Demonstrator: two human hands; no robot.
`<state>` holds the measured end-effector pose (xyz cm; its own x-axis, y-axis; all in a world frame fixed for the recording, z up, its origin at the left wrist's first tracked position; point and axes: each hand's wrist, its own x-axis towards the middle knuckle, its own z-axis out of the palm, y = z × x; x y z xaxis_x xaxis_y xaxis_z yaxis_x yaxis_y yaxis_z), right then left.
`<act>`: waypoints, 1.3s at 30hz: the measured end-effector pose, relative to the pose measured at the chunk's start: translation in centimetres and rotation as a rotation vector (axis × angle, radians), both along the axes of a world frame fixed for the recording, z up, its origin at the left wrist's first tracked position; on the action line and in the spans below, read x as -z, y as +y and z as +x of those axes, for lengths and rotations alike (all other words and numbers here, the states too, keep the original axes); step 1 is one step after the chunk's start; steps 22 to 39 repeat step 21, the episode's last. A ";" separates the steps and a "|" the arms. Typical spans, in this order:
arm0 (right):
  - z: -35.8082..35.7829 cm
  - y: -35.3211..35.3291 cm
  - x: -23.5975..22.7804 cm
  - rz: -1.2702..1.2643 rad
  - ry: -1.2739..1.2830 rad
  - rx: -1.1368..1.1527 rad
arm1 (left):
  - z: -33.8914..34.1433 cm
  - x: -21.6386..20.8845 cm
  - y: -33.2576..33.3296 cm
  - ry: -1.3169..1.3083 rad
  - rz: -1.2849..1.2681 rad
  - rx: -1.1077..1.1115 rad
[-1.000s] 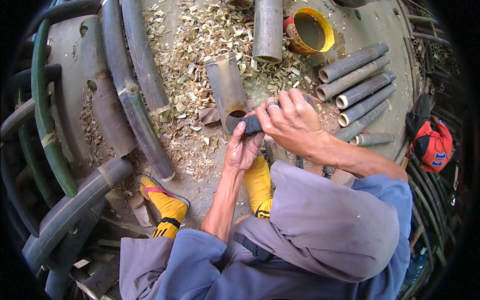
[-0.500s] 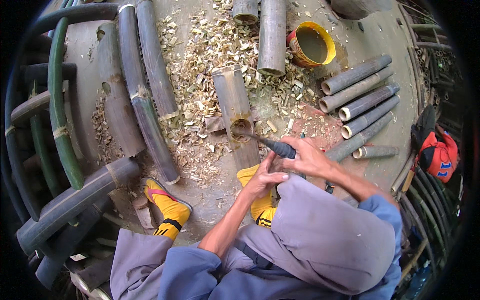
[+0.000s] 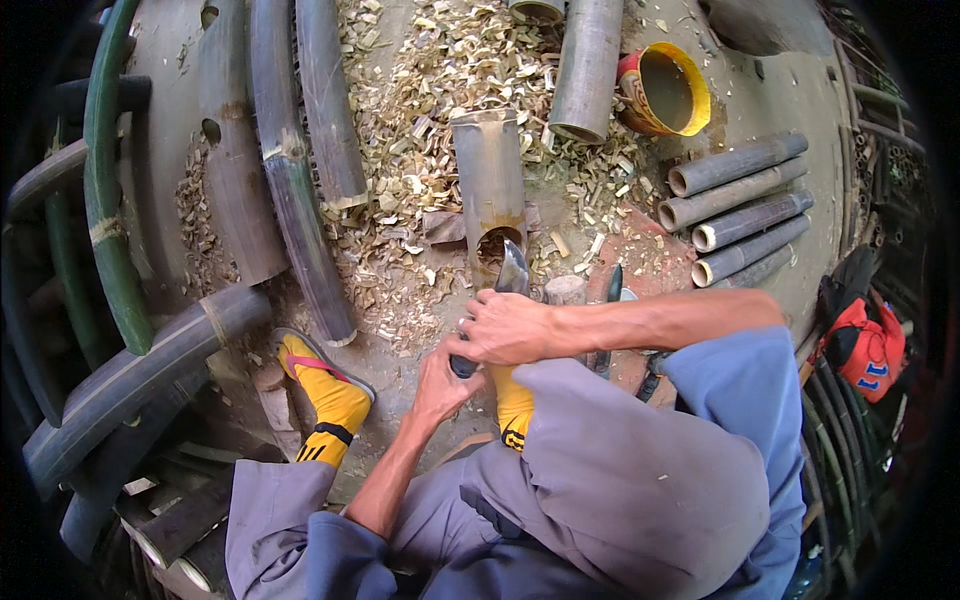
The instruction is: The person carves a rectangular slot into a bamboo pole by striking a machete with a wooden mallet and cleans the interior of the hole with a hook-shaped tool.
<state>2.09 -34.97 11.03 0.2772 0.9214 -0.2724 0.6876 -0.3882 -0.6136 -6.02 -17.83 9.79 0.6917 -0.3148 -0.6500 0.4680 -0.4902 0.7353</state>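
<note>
A thick bamboo section (image 3: pixel 488 165) lies lengthwise in front of me, with a round hole cut in its upper side near me. My right hand (image 3: pixel 505 328) wraps over the knife where blade and handle meet. The bright pointed knife blade (image 3: pixel 513 268) sticks out beyond it, its tip at the hole's edge. My left hand (image 3: pixel 445 385) closes around the dark handle's rear end, touching the right hand. My right foot, in a yellow sock (image 3: pixel 515 405), is beside the bamboo's near end, which my hands mostly hide.
Wood chips (image 3: pixel 420 100) cover the ground around the bamboo. A yellow-and-red bucket (image 3: pixel 632 95) of murky water stands at the far right, near several cut bamboo tubes (image 3: pixel 740 165). Long bamboo poles (image 3: pixel 290 170) lie at left. A dark-green pointed tool (image 3: pixel 614 285) is right of the hands.
The knife has swung from pointing left to pointing away from me. My right hand has moved left, over its front part, and my left hand has shifted to the handle's rear end.
</note>
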 end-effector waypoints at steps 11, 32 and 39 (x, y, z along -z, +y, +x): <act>4.8 3.6 0.3 0.101 0.161 0.588 | 13.5 -1.2 5.8 -0.538 0.460 0.482; 4.3 -0.1 1.4 0.574 0.037 1.340 | 26.2 -5.8 -5.1 -1.008 0.491 1.305; 4.3 -0.1 1.4 0.574 0.037 1.340 | 26.2 -5.8 -5.1 -1.008 0.491 1.305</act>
